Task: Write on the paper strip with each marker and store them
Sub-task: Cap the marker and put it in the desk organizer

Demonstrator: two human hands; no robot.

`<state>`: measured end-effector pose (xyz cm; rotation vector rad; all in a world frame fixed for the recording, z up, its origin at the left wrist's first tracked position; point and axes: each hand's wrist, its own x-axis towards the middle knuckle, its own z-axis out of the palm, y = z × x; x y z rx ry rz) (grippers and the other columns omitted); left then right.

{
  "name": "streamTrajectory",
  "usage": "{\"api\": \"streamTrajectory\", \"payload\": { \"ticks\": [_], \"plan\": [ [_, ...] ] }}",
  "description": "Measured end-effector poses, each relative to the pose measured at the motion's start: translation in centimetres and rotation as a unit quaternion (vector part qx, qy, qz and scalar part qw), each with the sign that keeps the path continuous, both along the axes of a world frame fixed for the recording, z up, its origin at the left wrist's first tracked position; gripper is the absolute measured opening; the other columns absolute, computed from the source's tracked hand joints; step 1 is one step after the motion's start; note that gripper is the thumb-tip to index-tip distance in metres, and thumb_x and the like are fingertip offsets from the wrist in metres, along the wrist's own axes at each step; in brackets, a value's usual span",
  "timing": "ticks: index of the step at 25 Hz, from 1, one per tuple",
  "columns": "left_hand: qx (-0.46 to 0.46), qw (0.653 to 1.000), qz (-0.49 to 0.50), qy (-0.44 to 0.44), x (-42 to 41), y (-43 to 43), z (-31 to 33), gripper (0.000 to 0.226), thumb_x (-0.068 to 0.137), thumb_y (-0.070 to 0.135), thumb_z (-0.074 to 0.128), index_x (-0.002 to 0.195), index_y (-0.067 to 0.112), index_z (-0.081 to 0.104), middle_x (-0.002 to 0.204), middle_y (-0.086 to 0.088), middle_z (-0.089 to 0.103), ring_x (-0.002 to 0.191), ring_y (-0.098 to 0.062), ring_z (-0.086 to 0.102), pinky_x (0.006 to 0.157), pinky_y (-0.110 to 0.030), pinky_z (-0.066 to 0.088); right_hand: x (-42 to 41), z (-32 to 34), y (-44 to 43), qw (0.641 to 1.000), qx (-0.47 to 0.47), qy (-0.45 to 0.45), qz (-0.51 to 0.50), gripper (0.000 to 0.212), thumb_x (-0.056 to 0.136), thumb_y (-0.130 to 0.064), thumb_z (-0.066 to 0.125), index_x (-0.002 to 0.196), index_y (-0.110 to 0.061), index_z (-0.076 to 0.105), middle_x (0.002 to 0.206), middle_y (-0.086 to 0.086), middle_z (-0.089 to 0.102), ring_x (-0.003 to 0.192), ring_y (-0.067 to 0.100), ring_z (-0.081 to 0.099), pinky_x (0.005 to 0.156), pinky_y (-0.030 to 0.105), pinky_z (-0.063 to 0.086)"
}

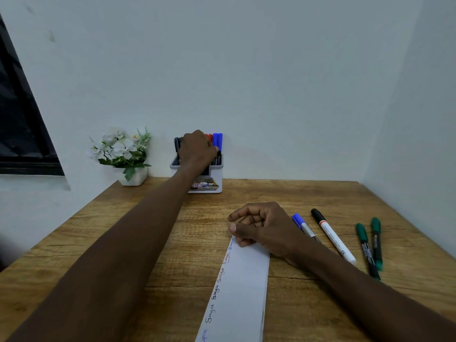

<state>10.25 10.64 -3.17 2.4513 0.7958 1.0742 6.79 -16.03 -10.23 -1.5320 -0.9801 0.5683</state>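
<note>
A white paper strip runs down the middle of the wooden table, with several words written along its left edge. My right hand rests in a loose fist on the strip's far end and holds nothing. My left hand reaches into the grey marker holder at the back and closes around markers there; which one it grips is hidden. Two blue markers, red and black ones stand in the holder. On the table to the right lie a blue marker, a white marker with a black cap and two green markers.
A small white pot of white artificial flowers stands left of the holder against the wall. A dark window frame is at the far left. Walls close the table at the back and the right.
</note>
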Motion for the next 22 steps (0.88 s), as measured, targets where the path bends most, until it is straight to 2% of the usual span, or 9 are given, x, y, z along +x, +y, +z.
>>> {"api": "streamTrajectory", "payload": {
  "ticks": [7, 12, 14, 16, 19, 21, 22],
  "plan": [
    [0.035, 0.999, -0.028, -0.021, -2.1, -0.7, -0.1, 0.017, 0.083, 0.031, 0.078, 0.086, 0.015, 0.082, 0.077, -0.007, 0.074, 0.075, -0.023, 0.069, 0.067, -0.032, 0.055, 0.1, -0.1, 0.0, 1.000, -0.001, -0.003, 0.004, 0.025, 0.083, -0.012, 0.080, 0.104, -0.002, 0.073, 0.086, 0.020, 0.077, 0.071, 0.019, 0.074, 0.063, 0.026, 0.061],
    [0.088, 0.990, -0.108, -0.010, -5.2, -4.6, -0.1, 0.017, 0.087, 0.032, 0.076, 0.092, 0.018, 0.083, 0.082, 0.001, 0.079, 0.074, -0.007, 0.069, 0.073, -0.019, 0.049, -0.3, 0.4, -0.4, 1.000, -0.007, -0.024, -0.004, 0.025, 0.082, -0.014, 0.080, 0.104, -0.003, 0.074, 0.086, 0.016, 0.078, 0.073, 0.022, 0.076, 0.066, 0.029, 0.062],
    [0.141, 0.979, -0.148, -0.015, -6.2, -7.7, 0.0, 0.017, 0.088, 0.034, 0.075, 0.094, 0.020, 0.083, 0.085, 0.004, 0.079, 0.075, -0.006, 0.070, 0.078, -0.026, 0.056, -0.5, 0.4, -0.5, 0.999, -0.011, -0.034, -0.017, 0.026, 0.082, -0.015, 0.081, 0.104, -0.003, 0.074, 0.087, 0.017, 0.078, 0.078, 0.030, 0.076, 0.072, 0.036, 0.063],
    [0.169, 0.961, -0.217, -0.019, -6.6, -11.2, 0.2, 0.014, 0.087, 0.032, 0.076, 0.092, 0.021, 0.083, 0.086, 0.005, 0.080, 0.076, -0.007, 0.071, 0.079, -0.033, 0.058, -0.4, 0.3, -0.4, 0.999, -0.011, -0.036, -0.023, 0.025, 0.082, -0.016, 0.081, 0.102, -0.003, 0.074, 0.087, 0.018, 0.078, 0.078, 0.031, 0.075, 0.074, 0.037, 0.063],
    [0.170, 0.932, -0.314, 0.064, -5.9, -16.0, 0.5, 0.014, 0.085, 0.031, 0.079, 0.093, 0.020, 0.083, 0.088, 0.002, 0.080, 0.080, -0.013, 0.073, 0.080, -0.036, 0.057, -0.7, 0.5, -0.6, 0.999, -0.011, -0.037, -0.036, 0.017, 0.081, -0.015, 0.081, 0.094, -0.006, 0.074, 0.078, 0.009, 0.078, 0.068, 0.018, 0.074, 0.064, 0.025, 0.060],
    [0.165, 0.907, -0.370, 0.115, -4.7, -18.3, 0.7, 0.015, 0.085, 0.026, 0.080, 0.096, 0.017, 0.083, 0.091, 0.001, 0.080, 0.084, -0.013, 0.073, 0.085, -0.035, 0.056, -1.0, 0.6, -0.9, 0.997, -0.031, -0.044, -0.056, 0.010, 0.080, -0.018, 0.081, 0.079, -0.015, 0.072, 0.064, -0.003, 0.075, 0.057, 0.003, 0.070, 0.055, 0.009, 0.051],
    [0.169, 0.894, -0.392, 0.134, -4.2, -19.3, 0.8, 0.014, 0.085, 0.023, 0.080, 0.097, 0.015, 0.083, 0.093, 0.001, 0.080, 0.084, -0.012, 0.073, 0.087, -0.035, 0.055, -1.0, 0.5, -1.0, 0.995, -0.043, -0.053, -0.068, 0.015, 0.080, -0.021, 0.081, 0.072, -0.019, 0.068, 0.058, -0.007, 0.071, 0.052, -0.003, 0.066, 0.050, 0.003, 0.044]
  ]
}}
